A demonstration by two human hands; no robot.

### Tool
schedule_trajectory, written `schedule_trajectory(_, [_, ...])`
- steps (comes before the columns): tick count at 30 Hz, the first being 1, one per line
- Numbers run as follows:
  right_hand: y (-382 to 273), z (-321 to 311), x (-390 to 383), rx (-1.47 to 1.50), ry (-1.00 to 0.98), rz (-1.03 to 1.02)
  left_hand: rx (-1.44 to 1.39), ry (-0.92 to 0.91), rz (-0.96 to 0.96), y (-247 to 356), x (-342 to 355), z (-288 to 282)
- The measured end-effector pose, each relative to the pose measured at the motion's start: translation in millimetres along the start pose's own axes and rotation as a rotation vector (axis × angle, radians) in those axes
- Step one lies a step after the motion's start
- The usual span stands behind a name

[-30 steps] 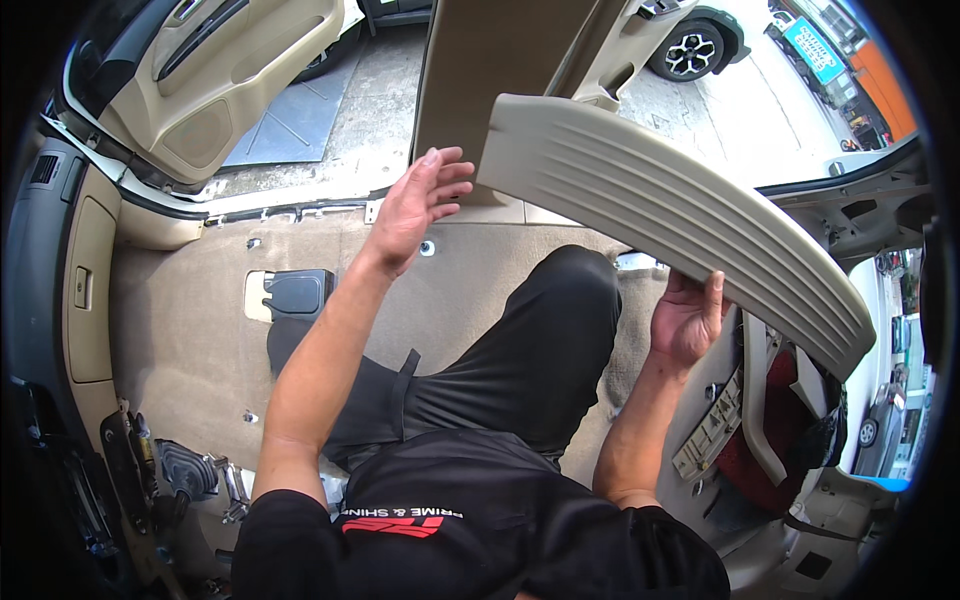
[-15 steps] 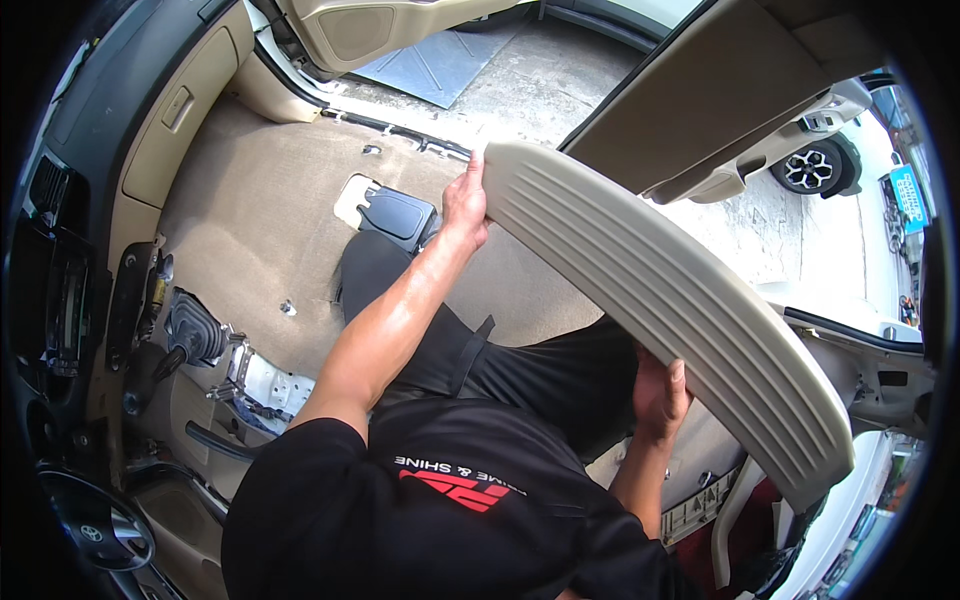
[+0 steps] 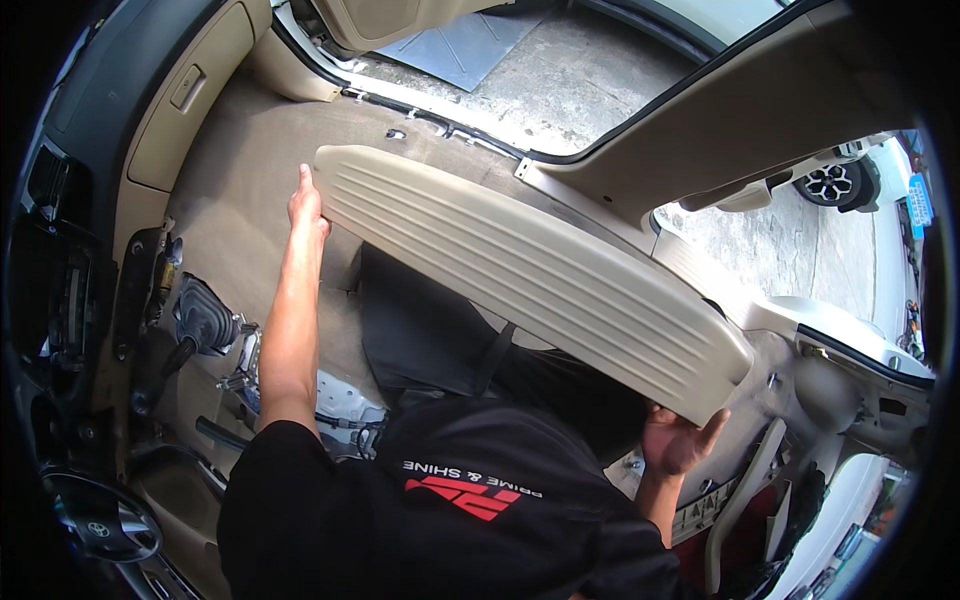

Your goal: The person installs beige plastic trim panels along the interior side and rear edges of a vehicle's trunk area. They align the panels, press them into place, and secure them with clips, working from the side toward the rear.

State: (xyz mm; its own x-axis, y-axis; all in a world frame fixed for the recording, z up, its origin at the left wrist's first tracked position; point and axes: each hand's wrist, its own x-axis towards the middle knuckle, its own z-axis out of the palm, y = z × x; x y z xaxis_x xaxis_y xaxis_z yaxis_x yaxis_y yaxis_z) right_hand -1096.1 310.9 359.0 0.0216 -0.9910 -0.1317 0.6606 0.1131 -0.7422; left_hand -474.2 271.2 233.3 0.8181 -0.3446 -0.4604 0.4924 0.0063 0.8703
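A long beige ribbed trim panel (image 3: 530, 270) slants across the car cabin in front of me, its right end lower in the picture. My left hand (image 3: 308, 205) is closed on the panel's left end, thumb pointing up along the edge. At the other end my right hand (image 3: 678, 440) supports the lower corner. Its fingers go partly under the panel and its thumb stands out beside it. My legs, in black trousers (image 3: 420, 320), are folded beneath the panel, which hides part of them and of the carpet.
A gear lever boot (image 3: 207, 318) and exposed metal brackets (image 3: 345, 395) lie to the left, with a steering wheel (image 3: 100, 525) at lower left. Beyond the panel run the door sill (image 3: 440, 115) and beige pillar trim (image 3: 680, 130). Loose trim strips (image 3: 745, 490) lie at lower right.
Both hands still hold the trim panel. Its left end has swung left and its right end has come left and up, covering the black item on the carpet. My view has shifted slightly.
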Motion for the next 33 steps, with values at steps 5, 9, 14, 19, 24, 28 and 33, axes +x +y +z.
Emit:
schedule_trajectory(5, [-5, 49, 101, -0.418, -0.037, 0.224, -0.008, 0.073, 0.021, 35, 73, -20])
schedule_trajectory(9, [26, 123, 193, -0.852, -0.001, 0.481, -0.122, 0.015, 0.05, 75, 154, 3])
schedule_trajectory(14, [144, 185, 322, -0.973, 0.116, 0.358, -0.256, -0.18, 0.057, 66, 205, 63])
schedule_trajectory(19, [240, 180, 408, -0.549, 0.12, 0.676, -0.256, -0.448, 0.176, 76, 234, 127])
schedule_trajectory(24, [274, 121, 436, -0.373, 0.175, 0.781, -0.001, -0.203, 0.091, -37, 149, 216])
schedule_trajectory(28, [283, 98, 456, -0.317, 0.161, 0.885, -0.102, -0.488, -0.166, -109, 86, 254])
schedule_trajectory(33, [285, 74, 467, -0.288, 0.093, 0.902, 0.275, -0.33, -0.003, -125, 45, 312])
